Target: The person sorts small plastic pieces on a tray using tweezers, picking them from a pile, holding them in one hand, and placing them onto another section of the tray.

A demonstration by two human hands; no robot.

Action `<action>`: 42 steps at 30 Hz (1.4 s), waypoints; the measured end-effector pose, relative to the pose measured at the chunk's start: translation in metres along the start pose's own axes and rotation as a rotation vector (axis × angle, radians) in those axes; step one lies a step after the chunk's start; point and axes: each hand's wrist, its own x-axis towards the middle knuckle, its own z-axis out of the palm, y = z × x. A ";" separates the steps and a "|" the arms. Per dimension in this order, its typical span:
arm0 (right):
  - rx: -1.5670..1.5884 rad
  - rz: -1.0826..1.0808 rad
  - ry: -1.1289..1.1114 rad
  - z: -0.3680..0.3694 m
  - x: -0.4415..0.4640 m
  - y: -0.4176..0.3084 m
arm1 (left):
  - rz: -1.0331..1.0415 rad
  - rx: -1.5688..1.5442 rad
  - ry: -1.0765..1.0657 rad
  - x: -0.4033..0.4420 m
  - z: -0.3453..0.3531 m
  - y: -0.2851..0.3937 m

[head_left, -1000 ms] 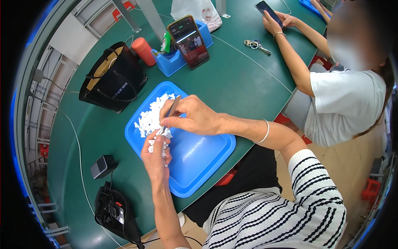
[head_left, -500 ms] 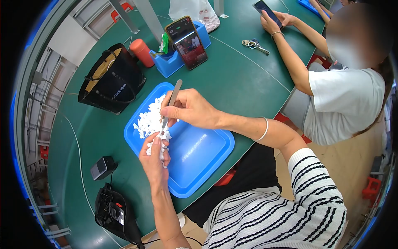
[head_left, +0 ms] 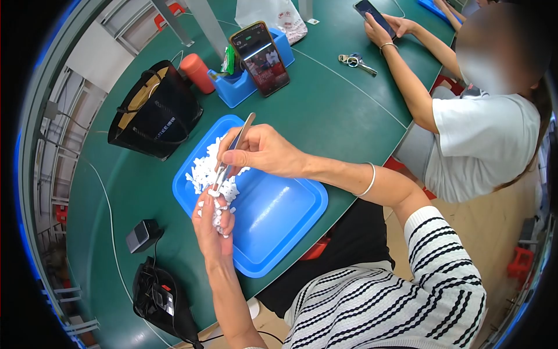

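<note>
My right hand [head_left: 261,150] grips a pair of metal tweezers [head_left: 246,128], tips pointing down to my left hand. Several small white plastic pieces [head_left: 218,216] lie in my left hand [head_left: 210,224], its fingers curled round them. One white piece [head_left: 214,193] is at the tweezer tips, close to the left thumb and fingertips; I cannot tell which of them holds it. Beneath both hands sits a blue tray [head_left: 279,224]. A heap of the same white pieces [head_left: 203,170] fills its far left part.
Beyond the tray, a phone [head_left: 261,58] leans on a blue tape dispenser [head_left: 231,88] near a red bottle [head_left: 197,72]. A black bag [head_left: 157,113] stands left; a dark pouch [head_left: 160,299] and small box [head_left: 144,235] lie nearer. Keys [head_left: 357,63] lie near a seated person [head_left: 482,139] holding a phone.
The tweezers' tips have shifted slightly left and down, and now show apart at the left fingertips. My left hand has turned a little, showing more of the white pieces in it.
</note>
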 end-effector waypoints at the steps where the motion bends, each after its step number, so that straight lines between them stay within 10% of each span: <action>1: -0.001 -0.001 0.002 0.000 0.000 0.000 | -0.001 0.000 -0.002 0.000 -0.001 0.000; 21: -0.058 -0.056 0.168 -0.011 0.003 -0.013 | -0.030 0.022 -0.051 0.000 0.001 -0.001; 31: -0.911 -0.017 -0.093 -0.025 0.006 -0.029 | -0.062 -0.409 -0.190 0.003 -0.006 0.005; 42: -1.083 0.059 -0.211 -0.029 0.006 -0.030 | -0.084 -0.292 -0.147 0.005 -0.006 0.001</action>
